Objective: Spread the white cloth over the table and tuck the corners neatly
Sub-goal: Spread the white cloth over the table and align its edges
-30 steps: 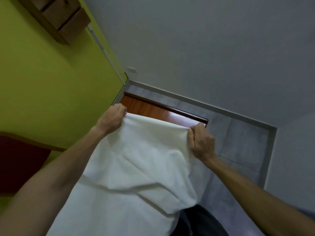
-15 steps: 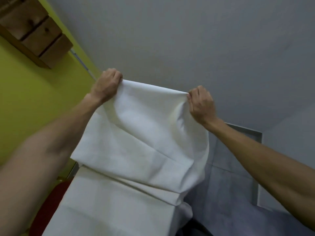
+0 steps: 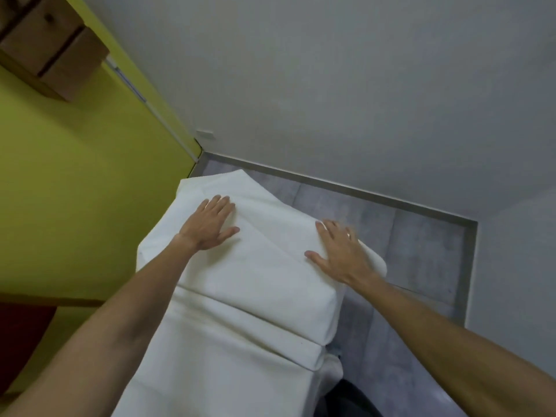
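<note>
The white cloth (image 3: pixel 249 296) lies over the narrow table and hides its whole top; the wood no longer shows. Folds and creases run across it, and its far edge hangs over the table's end. My left hand (image 3: pixel 209 225) rests flat on the cloth near the far left, fingers straight. On the far right edge my right hand (image 3: pixel 338 251) also presses flat, its fingers spread and slightly blurred. Neither hand grips the fabric.
A yellow-green wall (image 3: pixel 75 191) runs close along the table's left side, with a wooden shelf unit (image 3: pixel 51 46) high on it. A grey wall (image 3: pixel 331 85) stands behind. Grey tiled floor (image 3: pixel 406 266) lies to the right and beyond the table.
Both hands held the cloth's far edge lifted in the air. They have let go, the cloth has dropped over the table's far end, and both palms now lie flat on it.
</note>
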Available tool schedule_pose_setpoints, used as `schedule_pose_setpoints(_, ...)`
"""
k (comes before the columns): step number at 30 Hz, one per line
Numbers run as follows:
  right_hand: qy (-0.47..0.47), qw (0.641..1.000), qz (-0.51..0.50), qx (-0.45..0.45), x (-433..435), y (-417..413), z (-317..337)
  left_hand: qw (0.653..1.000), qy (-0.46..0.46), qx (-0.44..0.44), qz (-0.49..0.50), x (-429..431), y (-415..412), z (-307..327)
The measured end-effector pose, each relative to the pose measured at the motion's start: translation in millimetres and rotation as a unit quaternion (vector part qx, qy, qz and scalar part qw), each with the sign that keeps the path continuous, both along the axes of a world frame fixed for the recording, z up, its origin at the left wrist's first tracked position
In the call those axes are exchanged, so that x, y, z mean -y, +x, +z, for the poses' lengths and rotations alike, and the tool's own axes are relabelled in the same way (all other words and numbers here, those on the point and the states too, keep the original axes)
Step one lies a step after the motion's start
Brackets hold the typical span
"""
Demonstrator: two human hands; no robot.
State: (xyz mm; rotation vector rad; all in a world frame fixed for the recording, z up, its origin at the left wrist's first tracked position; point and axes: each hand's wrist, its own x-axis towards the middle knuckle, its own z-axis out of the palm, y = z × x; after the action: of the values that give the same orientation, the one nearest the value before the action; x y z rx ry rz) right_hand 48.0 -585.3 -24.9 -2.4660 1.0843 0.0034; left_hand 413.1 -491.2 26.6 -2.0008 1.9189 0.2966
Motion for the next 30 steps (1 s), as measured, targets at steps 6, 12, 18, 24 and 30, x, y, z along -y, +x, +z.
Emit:
schedule_pose_setpoints(6, -0.116, 0.986, -0.041, 0.114, -3.0, 5.0, -22.3, 0.999, -0.046, 0.0, 0.02, -21.7, 3.0, -32.7)
schedule_pose_setpoints(12, -0.125, 0.968, -0.034, 0.215, 12.1, 1.6, -36.6, 0.967, -0.254, -0.016, -0.027, -16.8, 12.0, -54.2)
schedule_pose_setpoints(18, -0.131, 0.954, -0.06, 0.263, 29.1, 23.1, -2.4, 0.975, -0.221, 0.001, 0.014, 7.9, 28.1, -20.5)
schedule_pose_setpoints(24, -0.155, 0.955, -0.099, 0.231, 82.2, 45.0, 13.8, 0.983, -0.125, 0.084, 0.106, 6.8, 85.3, 10.7)
schedule_pose_setpoints(30, -0.141, 0.972, -0.078, 0.171, 57.0, 40.8, -7.5, 0.978, -0.153, -0.01, 0.138, -8.5, 105.6, -30.4)
